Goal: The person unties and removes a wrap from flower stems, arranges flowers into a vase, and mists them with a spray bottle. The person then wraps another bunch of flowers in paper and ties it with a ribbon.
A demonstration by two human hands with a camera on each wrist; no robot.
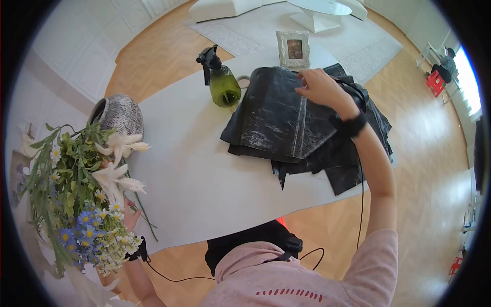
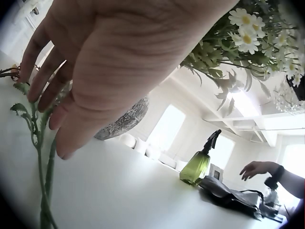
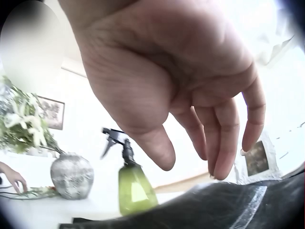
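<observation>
My right hand hangs above a folded black plastic sheet, fingers loosely bent downward with nothing between them. In the right wrist view its fingers stand just above the sheet's top. At the table's left side, my left hand reaches down at green flower stems, partly hidden by the bouquet. The left wrist view has its relaxed fingers right at the leafy stems, which lie on the white table.
A grey textured vase sits behind the flowers. Past the sheet are a green spray bottle, a roll of tape and an ornate white picture frame. A cable runs down from the right wrist. Another person sits far right.
</observation>
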